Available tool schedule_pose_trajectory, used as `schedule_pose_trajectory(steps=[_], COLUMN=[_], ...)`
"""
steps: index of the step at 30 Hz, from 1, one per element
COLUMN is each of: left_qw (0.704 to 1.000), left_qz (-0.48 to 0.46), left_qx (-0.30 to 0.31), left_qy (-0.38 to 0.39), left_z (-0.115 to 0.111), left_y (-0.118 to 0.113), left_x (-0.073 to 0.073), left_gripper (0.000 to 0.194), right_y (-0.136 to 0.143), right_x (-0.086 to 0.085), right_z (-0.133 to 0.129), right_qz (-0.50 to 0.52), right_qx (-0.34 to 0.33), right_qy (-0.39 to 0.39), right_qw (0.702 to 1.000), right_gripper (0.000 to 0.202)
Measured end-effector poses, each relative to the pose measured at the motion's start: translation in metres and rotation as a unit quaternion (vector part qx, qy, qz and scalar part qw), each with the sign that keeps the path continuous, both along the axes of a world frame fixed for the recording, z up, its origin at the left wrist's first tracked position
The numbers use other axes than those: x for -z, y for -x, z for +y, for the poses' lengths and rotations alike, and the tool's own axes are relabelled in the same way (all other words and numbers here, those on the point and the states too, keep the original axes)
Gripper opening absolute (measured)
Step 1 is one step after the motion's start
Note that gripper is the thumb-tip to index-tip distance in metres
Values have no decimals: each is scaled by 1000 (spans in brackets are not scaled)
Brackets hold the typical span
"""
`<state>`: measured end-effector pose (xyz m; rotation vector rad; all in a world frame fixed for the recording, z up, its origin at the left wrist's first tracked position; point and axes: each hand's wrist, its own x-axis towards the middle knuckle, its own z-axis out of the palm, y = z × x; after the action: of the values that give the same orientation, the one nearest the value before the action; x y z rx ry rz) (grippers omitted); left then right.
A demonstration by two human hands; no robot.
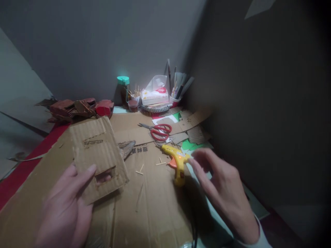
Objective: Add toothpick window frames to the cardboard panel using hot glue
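Note:
My left hand grips a flat cardboard panel by its lower left side, thumb on the front face. The panel is tilted up and has printed characters, cut slits and a small rectangular opening near the bottom, through which fingertips show. Beside my right hand is a yellow hot glue gun with an orange trigger, its nozzle toward the upper left. That hand's fingers are curved, with a gap between thumb and forefinger, close to the gun's back end; whether they touch it is hard to tell. Red-handled scissors lie beyond the gun.
A large cardboard sheet covers the table, with several short sticks on it. Cardboard scraps lie at the right back. Behind stand a tissue pack, a teal-lidded bottle and a brush cup. Reddish-brown cardboard pieces sit back left.

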<state>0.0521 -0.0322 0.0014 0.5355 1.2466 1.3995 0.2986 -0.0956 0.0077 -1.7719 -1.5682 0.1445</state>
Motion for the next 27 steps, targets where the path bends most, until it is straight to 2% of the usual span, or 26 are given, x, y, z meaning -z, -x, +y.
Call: schedule_pose_trajectory(steps=[4,7,11,14,20,24,27], left_qw=[999,996,996,995,989,985,986], left_qz=[-15,-1,-18,-30,-28,-35,-35], left_qx=[40,60,50,46,137,163,160], left_qy=[27,59,75,81,50,45,41], left_z=[-1,-3,-4,-5,-7,-7,-7], left_y=[-3,-5,-9,-9,-4,-3,-3], left_x=[1,0,-2,-1,2,1,1], left_gripper=[44,40,26,35,45,38,33], right_y=[4,15,24,23,17,17,13], right_x=[35,46,45,44,45,40,41], right_z=[-22,-20,-5,4,10,10,8], right_qz=[-36,-76,-106,-117,-115,-85,-58], right_qx=[60,93,112,111,110,121,134], right_qy=[146,191,193,200,216,221,217], right_qw=[987,974,969,966,963,964,965], right_gripper=[27,27,32,31,19,14,15])
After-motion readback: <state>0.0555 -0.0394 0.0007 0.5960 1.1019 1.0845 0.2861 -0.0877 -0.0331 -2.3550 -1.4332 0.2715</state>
